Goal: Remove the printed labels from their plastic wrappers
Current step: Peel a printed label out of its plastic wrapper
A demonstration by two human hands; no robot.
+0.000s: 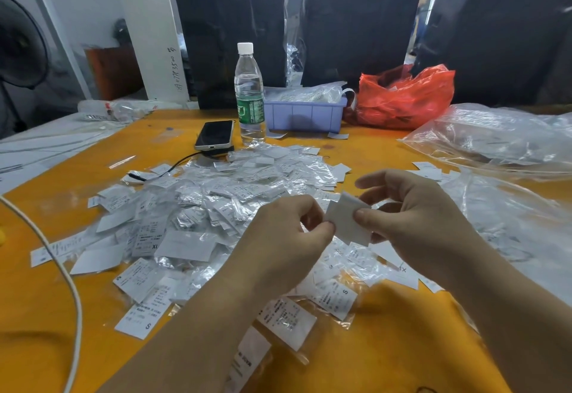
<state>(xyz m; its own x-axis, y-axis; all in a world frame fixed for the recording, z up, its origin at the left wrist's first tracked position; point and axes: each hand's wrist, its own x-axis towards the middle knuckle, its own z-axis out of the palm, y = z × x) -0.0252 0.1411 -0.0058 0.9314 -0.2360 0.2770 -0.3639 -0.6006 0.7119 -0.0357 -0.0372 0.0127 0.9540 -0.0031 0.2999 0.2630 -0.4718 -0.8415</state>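
The label (348,219), a small white rectangle with its blank side up, sits in the air between both hands just above the heap. The right hand (411,216) has its grip pressed on the label's right edge, thumb on top; the left hand (288,228) pinches at the left edge, seemingly on the clear wrapper, though the film there is too faint to tell apart. To do this well, I judge each grip should keep to its own layer: paper on one side, plastic only on the other, pulled straight apart so the label slides out flat. Below lies the pile of wrapped labels (198,207) on the orange tabletop (402,330), with empty clear film (501,142) at right.
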